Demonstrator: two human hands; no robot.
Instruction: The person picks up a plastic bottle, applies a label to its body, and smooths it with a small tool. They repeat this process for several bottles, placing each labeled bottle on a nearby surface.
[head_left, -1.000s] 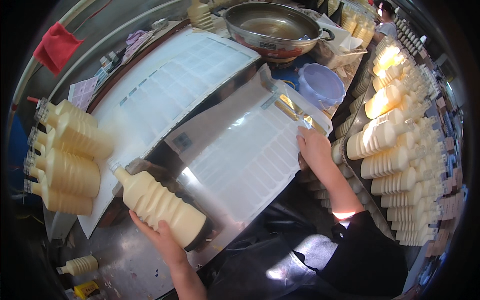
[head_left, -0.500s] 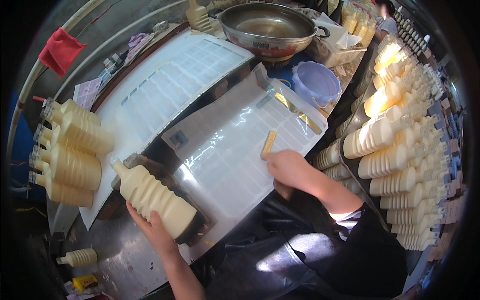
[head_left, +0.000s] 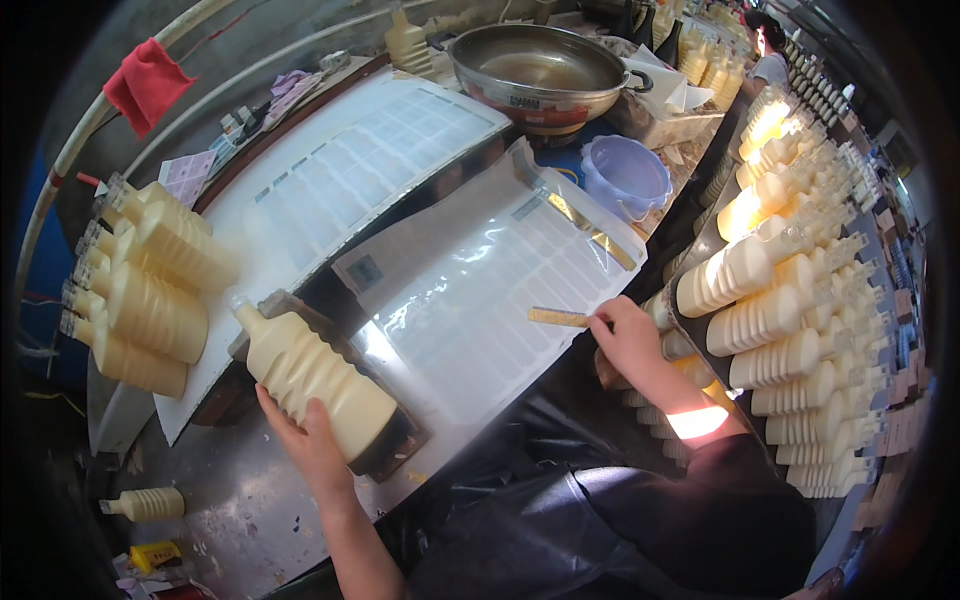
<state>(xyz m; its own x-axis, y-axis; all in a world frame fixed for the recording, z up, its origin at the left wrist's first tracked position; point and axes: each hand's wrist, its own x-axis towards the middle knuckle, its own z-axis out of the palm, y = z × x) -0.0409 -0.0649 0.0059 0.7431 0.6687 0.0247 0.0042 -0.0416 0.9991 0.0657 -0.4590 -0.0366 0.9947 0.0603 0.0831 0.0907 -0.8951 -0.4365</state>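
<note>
A cream-coloured ribbed plastic bottle (head_left: 315, 383) lies tilted on a dark holder (head_left: 395, 440), its neck pointing to the far left. My left hand (head_left: 312, 445) is closed around the bottle's near side, thumb on top and fingers along its edge. Between the thumb and forefinger of my right hand (head_left: 625, 335) is one end of a narrow gold strip (head_left: 558, 317), which looks like a label. This strip is held over the near right part of a glossy translucent sheet (head_left: 450, 300) marked with rows of pale rectangles. More gold shows along the sheet's far right edge.
A white board (head_left: 290, 190) with pale label sheets lies beyond. Several filled bottles (head_left: 155, 310) are stacked at left; many more (head_left: 745, 330) line the right. Behind stand a wide metal pan (head_left: 535, 85) and a lilac tub (head_left: 625, 175). Another person (head_left: 768, 60) is at the far right.
My right hand has moved right, away from the sheet's middle, and the gold strip has turned from steeply slanted to nearly level. My left hand stays on the bottle. The view has shifted slightly.
</note>
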